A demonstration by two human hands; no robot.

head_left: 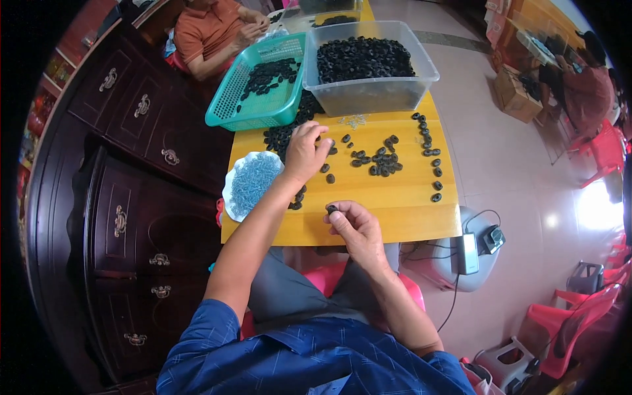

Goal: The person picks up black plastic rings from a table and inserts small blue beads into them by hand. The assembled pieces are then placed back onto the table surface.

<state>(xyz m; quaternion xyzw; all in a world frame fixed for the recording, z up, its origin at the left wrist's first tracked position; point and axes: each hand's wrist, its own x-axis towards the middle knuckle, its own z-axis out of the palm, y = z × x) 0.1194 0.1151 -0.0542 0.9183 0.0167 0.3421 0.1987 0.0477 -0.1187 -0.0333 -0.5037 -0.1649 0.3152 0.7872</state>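
My right hand is closed near the front edge of the yellow table, pinching a small black oval piece between thumb and fingers. Farther up, my left hand hovers at or just over a heap of black pieces, thumb and fingertips apart. Whether it touches a piece is hard to tell. A white scalloped dish holding small clear-blue parts stands left of my left forearm. Right of that hand lies a loose cluster of black oval pieces, and a column of them runs along the table's right side.
A green mesh basket and a clear plastic bin, both with black pieces, stand at the table's far side. Small clear bits lie before the bin. Dark drawers rise at left. Other people sit at far left and far right.
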